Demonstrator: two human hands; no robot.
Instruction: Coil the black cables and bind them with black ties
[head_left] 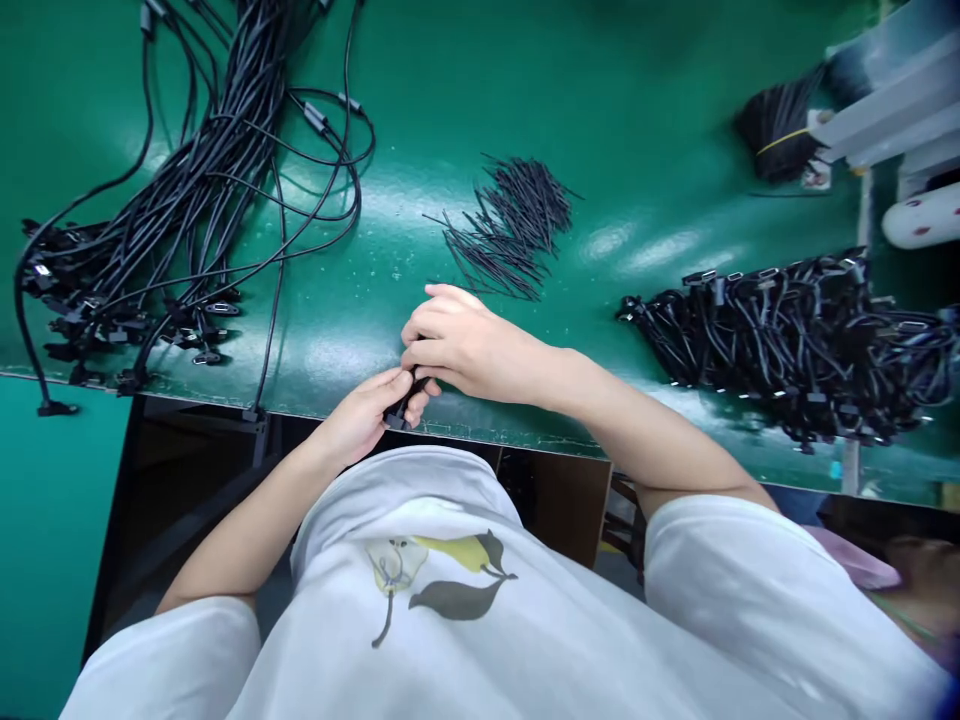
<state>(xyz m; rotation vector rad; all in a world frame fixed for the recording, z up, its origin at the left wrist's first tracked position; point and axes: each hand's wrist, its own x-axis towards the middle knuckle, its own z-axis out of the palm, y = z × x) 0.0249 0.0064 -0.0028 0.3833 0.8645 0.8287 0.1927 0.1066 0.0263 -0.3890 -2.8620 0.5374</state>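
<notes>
Near the table's front edge, my left hand [367, 412] is closed on a black cable bundle [397, 412], whose lower end shows below the fingers. My right hand [457, 345] is bent over the top of the same bundle, its fingertips pressed together there and touching the left thumb area. The fingers hide most of the bundle. Just beyond my right hand lies a loose pile of short thin black ties [525, 220]. A large heap of long black cables [217, 190] with connectors spreads over the table at the left.
Bundled black cables [795, 350] lie in a long row at the right on the green table [645, 90]. Behind them is a banded bunch of black ties [780, 130]. Another person's pale sleeve [900, 100] reaches in at the upper right. One cable end hangs over the front edge at the left.
</notes>
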